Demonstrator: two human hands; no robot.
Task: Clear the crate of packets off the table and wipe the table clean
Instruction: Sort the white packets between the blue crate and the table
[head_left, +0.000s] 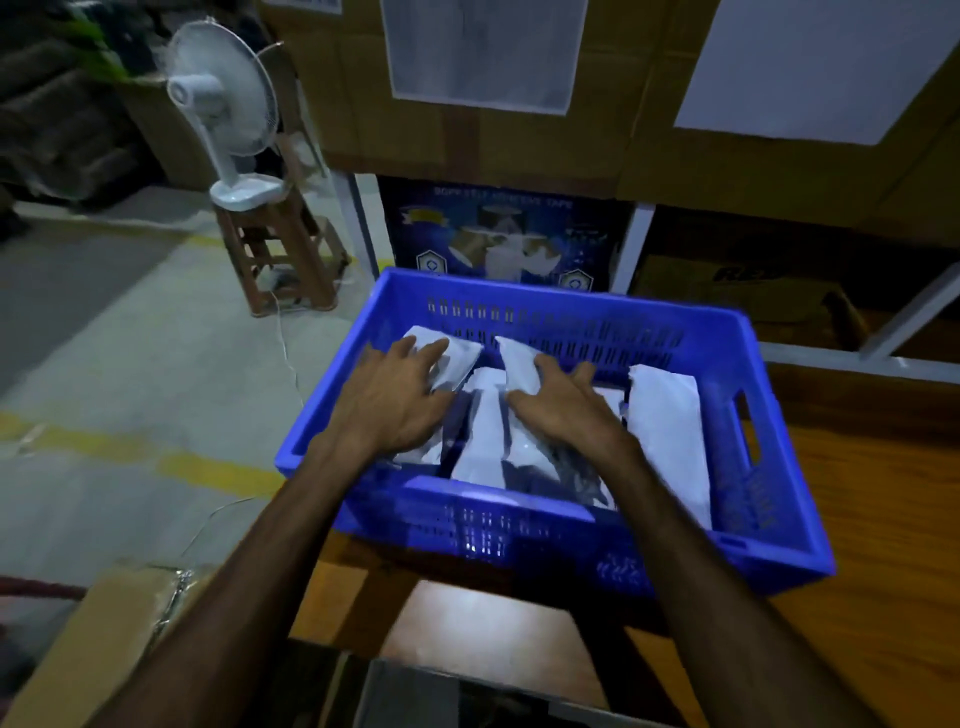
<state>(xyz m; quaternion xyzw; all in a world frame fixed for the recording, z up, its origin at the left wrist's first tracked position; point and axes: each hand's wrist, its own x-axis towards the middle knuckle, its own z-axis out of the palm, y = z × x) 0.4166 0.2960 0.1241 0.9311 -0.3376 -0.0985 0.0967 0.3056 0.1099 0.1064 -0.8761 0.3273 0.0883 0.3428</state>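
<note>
Left hand (400, 397) flat, fingers spread and straight, pressing on a white packet (457, 358). Right hand (558, 402) likewise flat on the packets (667, 421), gripping nothing. All inside a blue crate (582, 312) sitting on the wooden table (857, 519), its left end overhanging the edge. Packet labels too blurred to read. Beyond, white fan (223, 104) on a stool (280, 249).

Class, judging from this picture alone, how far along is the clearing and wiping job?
Done: nothing yet. The blue crate sits on the wooden table, full of white packets. In hand: the left hand and right hand lie flat on the packets inside. Left: lifting the crate off and wiping; no cloth shows.
</note>
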